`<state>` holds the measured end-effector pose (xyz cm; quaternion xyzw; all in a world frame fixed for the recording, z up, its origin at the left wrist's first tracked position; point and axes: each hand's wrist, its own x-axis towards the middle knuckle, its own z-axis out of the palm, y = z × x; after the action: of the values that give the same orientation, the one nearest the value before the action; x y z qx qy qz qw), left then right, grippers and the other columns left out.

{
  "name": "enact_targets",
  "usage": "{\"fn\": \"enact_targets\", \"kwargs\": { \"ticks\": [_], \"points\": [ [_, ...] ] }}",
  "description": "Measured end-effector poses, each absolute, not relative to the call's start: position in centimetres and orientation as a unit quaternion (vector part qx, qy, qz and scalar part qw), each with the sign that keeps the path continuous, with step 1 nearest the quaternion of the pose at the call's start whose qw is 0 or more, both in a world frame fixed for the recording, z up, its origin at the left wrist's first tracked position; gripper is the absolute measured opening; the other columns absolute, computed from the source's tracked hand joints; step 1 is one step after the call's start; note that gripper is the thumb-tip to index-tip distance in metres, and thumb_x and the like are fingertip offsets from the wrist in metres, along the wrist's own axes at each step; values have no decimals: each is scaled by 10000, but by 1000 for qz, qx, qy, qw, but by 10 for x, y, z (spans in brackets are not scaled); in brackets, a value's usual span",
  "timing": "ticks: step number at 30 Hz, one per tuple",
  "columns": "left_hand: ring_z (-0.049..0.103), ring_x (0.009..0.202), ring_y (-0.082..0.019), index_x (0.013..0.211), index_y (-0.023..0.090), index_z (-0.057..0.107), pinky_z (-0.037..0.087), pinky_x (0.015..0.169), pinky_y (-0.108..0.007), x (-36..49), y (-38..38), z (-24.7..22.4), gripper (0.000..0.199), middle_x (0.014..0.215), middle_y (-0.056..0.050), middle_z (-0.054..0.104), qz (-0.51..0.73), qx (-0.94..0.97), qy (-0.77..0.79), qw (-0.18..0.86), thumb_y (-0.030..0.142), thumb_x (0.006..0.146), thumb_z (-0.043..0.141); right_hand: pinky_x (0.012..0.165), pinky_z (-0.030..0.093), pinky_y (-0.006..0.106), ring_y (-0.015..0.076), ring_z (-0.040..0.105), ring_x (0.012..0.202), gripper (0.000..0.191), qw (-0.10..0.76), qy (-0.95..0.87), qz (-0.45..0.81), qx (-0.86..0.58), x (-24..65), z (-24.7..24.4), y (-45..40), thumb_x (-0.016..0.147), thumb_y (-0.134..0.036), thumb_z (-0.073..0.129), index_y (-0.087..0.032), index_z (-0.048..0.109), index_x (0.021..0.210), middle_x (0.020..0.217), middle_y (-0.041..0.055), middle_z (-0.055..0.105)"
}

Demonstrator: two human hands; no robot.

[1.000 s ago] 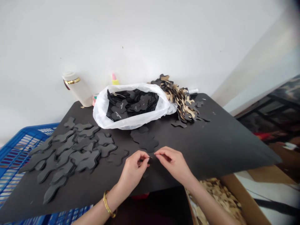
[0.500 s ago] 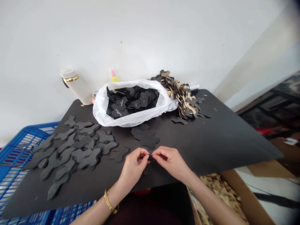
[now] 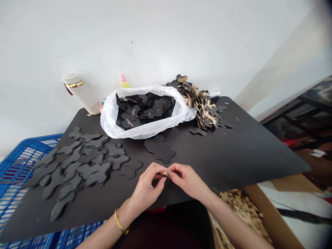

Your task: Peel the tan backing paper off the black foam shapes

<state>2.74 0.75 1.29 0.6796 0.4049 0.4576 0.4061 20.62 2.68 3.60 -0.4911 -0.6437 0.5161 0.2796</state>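
My left hand (image 3: 149,183) and my right hand (image 3: 188,180) meet near the table's front edge. Fingertips of both pinch one small piece (image 3: 166,175), whose tan face shows beside a dark edge; most of it is hidden by the fingers. Just beyond them lie a few flat black wavy-edged pieces (image 3: 161,150). To the left, several stacks of similar black pieces (image 3: 95,173) cover the table. A white plastic bag (image 3: 145,133) stands behind, filled with black pieces (image 3: 153,112), some bearing pale print.
A heap of black and tan pieces (image 3: 204,109) spreads right of the bag. Against the wall stand a cream bottle (image 3: 84,95) and a yellow bottle with pink cap (image 3: 124,82). A blue crate (image 3: 15,166) sits at left; a cardboard box (image 3: 269,214) holds tan scraps below right.
The small piece between my fingertips has turned, so its tan side now shows. My hands stay close together in nearly the same place. The view has shifted slightly.
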Motion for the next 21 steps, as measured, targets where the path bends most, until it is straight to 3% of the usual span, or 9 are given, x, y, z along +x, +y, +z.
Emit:
{"fn": "enact_targets", "kwargs": {
  "ticks": [3,8,11,16,21],
  "points": [
    [612,931,-156,943,208,607,558,821,-295,23,3,11,189,993,-57,566,440,749,388,308,55,873,518,592,361,232,115,459,622,115,291,-642,494,-509,205,30,30,811,-256,536,-197,560,715,674,-29,552],
    [528,1225,-250,903,211,594,534,940,-386,17,-10,2,219,1135,-85,519,450,774,383,228,9,855,525,510,302,216,95,389,545,142,348,-499,578,-545,208,7,40,832,-343,524,-210,539,787,632,-57,478],
    [533,1189,-251,895,220,604,514,950,-420,11,-17,-3,224,1050,-66,551,445,786,386,189,5,849,559,496,302,218,85,398,519,188,400,-381,650,-522,207,-5,42,794,-380,588,-196,550,785,634,-51,522],
    [570,1084,-215,908,224,599,518,904,-377,2,-26,-10,209,1020,-54,568,450,756,408,245,21,866,574,675,462,276,152,602,734,236,487,-196,737,-425,200,-12,41,713,-351,734,-179,587,780,864,49,696],
    [594,1133,-201,934,235,560,517,942,-364,1,-30,-17,197,1087,-50,539,468,682,426,367,45,916,511,632,460,244,102,537,601,324,547,-110,734,-387,202,-16,49,631,-301,831,-195,534,708,603,-68,499]
  ]
}}
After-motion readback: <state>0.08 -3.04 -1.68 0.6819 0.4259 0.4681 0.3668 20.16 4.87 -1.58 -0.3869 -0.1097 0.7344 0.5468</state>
